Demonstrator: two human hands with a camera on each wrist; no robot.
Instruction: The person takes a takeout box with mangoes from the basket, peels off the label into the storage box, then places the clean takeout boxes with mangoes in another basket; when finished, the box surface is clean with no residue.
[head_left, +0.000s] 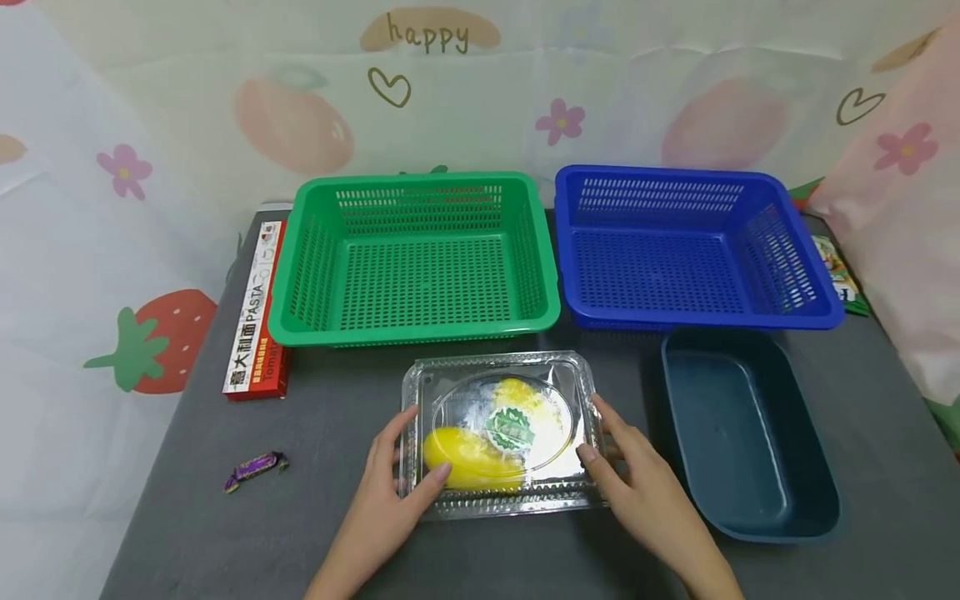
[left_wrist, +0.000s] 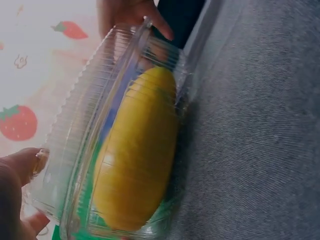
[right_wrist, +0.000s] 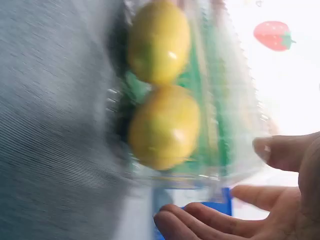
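The step in hand appeared to be handling a clear, rectangular lidded plastic container (head_left: pixel 480 408), which seemed to rest on the grey table covering (head_left: pixel 337 442), in front of a slotted green plastic basket (head_left: pixel 412 333). At least 2 smooth yellow oblong pieces (head_left: pixel 472 457) showed inside. At the container's left end, the left hand (head_left: pixel 390 492) had its thumb and fingers apart; the right hand (head_left: pixel 637 479) was likewise spread at the right end, with no firm pinch visible on either side. The next move seemed to call for even pressure from both ends, keeping the container level.
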